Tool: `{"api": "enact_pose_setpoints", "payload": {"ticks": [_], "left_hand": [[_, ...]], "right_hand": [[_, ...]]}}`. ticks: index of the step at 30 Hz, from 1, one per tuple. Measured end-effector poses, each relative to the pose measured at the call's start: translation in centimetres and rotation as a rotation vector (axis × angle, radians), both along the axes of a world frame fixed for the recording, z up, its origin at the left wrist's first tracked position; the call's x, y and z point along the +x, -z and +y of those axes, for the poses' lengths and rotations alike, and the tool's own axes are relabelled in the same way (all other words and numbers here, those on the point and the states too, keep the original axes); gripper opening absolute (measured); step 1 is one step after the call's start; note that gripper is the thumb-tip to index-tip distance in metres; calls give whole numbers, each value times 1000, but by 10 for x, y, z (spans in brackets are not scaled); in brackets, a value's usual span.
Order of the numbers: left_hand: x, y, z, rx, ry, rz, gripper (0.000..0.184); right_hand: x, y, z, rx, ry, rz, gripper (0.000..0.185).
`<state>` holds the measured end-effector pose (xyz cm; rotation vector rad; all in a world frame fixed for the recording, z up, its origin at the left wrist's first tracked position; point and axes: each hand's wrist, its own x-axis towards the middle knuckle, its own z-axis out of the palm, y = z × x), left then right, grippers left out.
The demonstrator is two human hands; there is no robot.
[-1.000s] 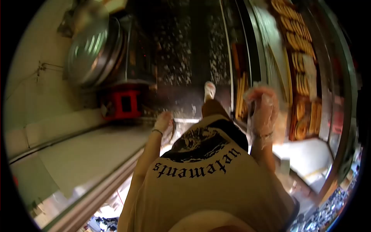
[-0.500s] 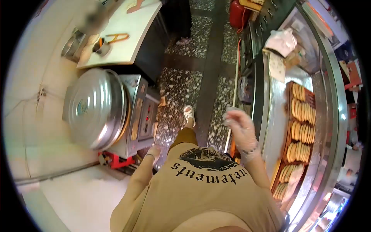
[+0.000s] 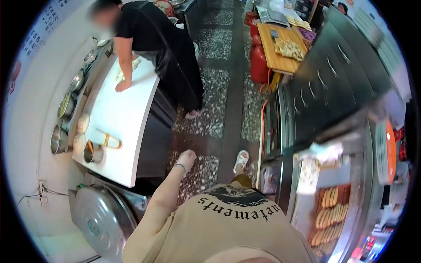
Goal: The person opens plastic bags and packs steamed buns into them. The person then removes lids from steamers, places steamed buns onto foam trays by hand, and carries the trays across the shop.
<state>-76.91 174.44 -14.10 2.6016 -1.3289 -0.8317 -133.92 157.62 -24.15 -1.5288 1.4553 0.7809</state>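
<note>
Hanging loosely open near the white worktable, the left hand looks empty; right hand unseen, grip unknown. Behind the left, the round steel lid looks stiff, slippery, best gripped rimwise.

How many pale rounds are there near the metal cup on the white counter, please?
2: one round beside the cup, the other just beyond it, both along the counter's wall-side edge. Neither hides another that I can see.

Bakery kitchen: white worktop with dough, wooden board, trays of flatbreads.
</note>
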Motion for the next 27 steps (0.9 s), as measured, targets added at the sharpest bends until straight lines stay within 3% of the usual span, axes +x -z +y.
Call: {"api": "enact_pose_setpoints", "payload": {"ticks": [1, 3, 5, 7, 9, 11, 13, 14, 15, 16, 17, 18, 20, 21, 22, 23, 24, 25, 26, 27], "left_hand": [[7, -20, -34, -304, -746, 522, 17], [46, 15, -88, -373, -761, 526, 18], [63, 46, -119, -258, -682, 447, 21], [91, 38, -140, 407, 453, -142, 24], [128, 31, -140, 302, 802, -84, 25], [170, 107, -126, 556, 576, -160, 24], [214, 116, -131, 497, 524, -106, 24], [238, 118, -138, 448, 482, -57, 25], [262, 118, -155, 458, 476, -56, 25], [283, 123, -179, 553, 467, 80, 26], [308, 127, -210, 638, 454, 211, 28], [337, 121, -248, 631, 450, 211, 28], [388, 96, -320, 454, 167, 343, 31], [429, 192, -334, 439, 294, 309, 29], [461, 160, -391, 417, 419, 270, 31], [482, 126, -453, 362, -2, 308, 28], [515, 86, -508, 328, 374, 154, 25], [532, 54, -559, -47, -261, 416, 23], [554, 11, -609, -83, -317, 548, 20], [572, -1, -649, -285, -387, 675, 22]], "right_hand": [[18, 7, -24, 22, -3, -16, 59], [69, 22, -90, 35, -63, -66, 60], [125, 18, -156, 46, -135, -115, 61], [195, 12, -227, 53, -216, -174, 62], [284, -3, -304, 37, -311, -257, 63], [376, -19, -378, 26, -345, -296, 63], [482, -27, -454, 194, 135, -184, 45], [512, 6, -485, 72, 179, -385, 42], [551, 12, -514, 23, 263, -550, 27], [597, -12, -543, 25, 102, -532, 39], [633, -20, -561, 53, 319, -679, 42], [665, -29, -579, 51, 381, -716, 35], [708, -43, -612, 42, 445, -734, 29], [722, -50, -627, -122, 221, -714, 40], [733, -55, -645, -295, 21, -679, 53], [739, -59, -665, -326, 85, -657, 53], [757, -80, -681, -338, 36, -620, 54], [776, -102, -694, -340, -7, -584, 54], [798, -139, -703, -322, 101, -697, 52], [824, -169, -717, -310, 196, -820, 50]]}}
